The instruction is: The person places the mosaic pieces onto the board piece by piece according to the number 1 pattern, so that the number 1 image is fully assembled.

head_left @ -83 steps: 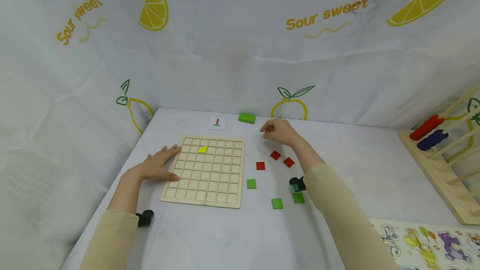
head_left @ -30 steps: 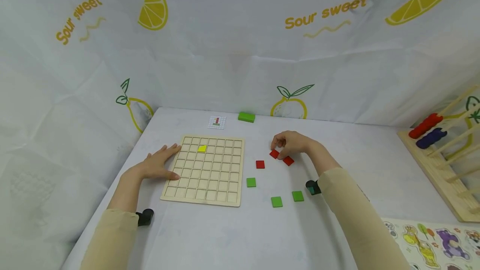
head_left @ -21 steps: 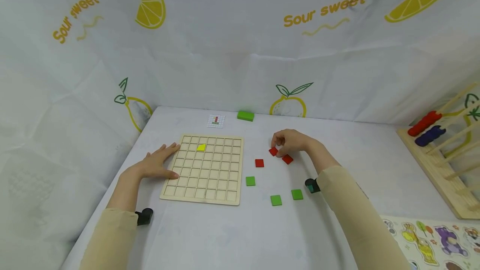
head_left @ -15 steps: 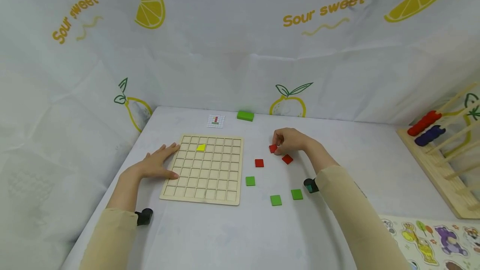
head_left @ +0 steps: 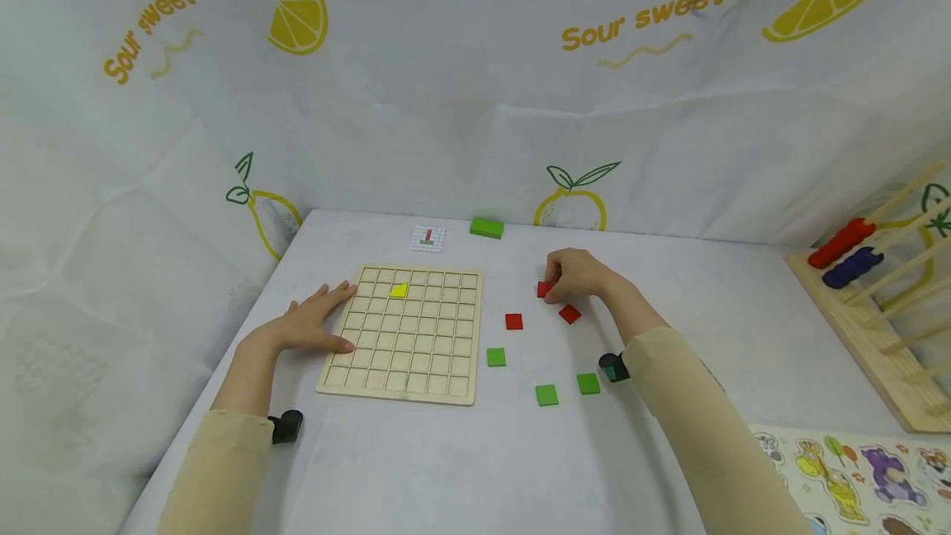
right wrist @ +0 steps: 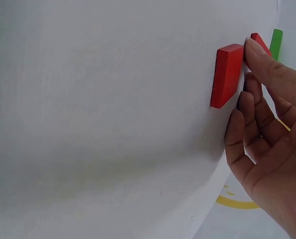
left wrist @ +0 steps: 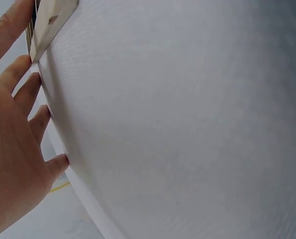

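Observation:
My right hand pinches a small red square tile between thumb and fingers, close over the table; the hand partly covers it. A second red tile lies just below this hand and shows large in the right wrist view, near the thumb. To the left of the hand is a third red tile. My left hand lies with fingers spread along the left edge of a wooden grid board, thumb over its rim. One yellow piece sits in an upper cell of the board.
Three green tiles, one a loose green tile, lie right of the board. Behind it are a small pattern card and a green block. A wooden bead rack and an animal picture board stand at the right.
My right hand first came down over the red tiles, then took one between its fingers. That tile has turned and shifted slightly towards the back. My left hand has stayed at the board.

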### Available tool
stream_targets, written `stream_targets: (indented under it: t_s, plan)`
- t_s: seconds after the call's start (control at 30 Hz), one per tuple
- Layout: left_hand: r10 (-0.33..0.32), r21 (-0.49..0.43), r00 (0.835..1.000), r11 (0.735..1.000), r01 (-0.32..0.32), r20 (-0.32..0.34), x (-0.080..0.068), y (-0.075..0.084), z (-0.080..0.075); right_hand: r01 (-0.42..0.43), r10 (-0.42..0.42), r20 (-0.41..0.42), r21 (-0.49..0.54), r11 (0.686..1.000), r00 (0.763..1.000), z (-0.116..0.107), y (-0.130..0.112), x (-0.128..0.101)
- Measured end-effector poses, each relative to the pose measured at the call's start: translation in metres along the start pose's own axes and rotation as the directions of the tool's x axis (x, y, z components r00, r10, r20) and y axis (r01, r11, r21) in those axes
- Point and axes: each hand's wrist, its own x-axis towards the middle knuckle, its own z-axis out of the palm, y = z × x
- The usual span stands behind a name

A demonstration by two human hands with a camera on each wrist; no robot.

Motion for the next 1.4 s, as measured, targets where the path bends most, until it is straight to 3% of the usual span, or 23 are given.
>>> stream_targets:
  t_s: [0.53, 0.97, 1.2, 1.4]
  plan:
    - [0.007, -0.011, 1.000, 1.000, -0.007, -0.007, 0.001, -0.002, -0.001, 0.057, -0.053, -0.042, 0.088, 0.994, 0.998, -0.002, -0.001, 0.005]
    - [-0.002, -0.019, 1.000, 1.000, 0.002, -0.004, -0.002, 0.000, 0.001, 0.113, -0.092, -0.105, 0.212, 0.971, 0.990, 0.018, -0.041, 0.020]
    - [-0.003, -0.020, 1.000, 1.000, 0.003, -0.008, -0.003, 0.000, 0.000, 0.151, -0.100, -0.170, 0.325, 0.933, 0.980, 0.038, -0.067, 0.032]
    - [0.003, -0.003, 1.000, 1.000, -0.003, -0.008, -0.001, 0.000, 0.000, 0.187, -0.116, -0.207, 0.365, 0.912, 0.971, 0.055, -0.087, 0.040]
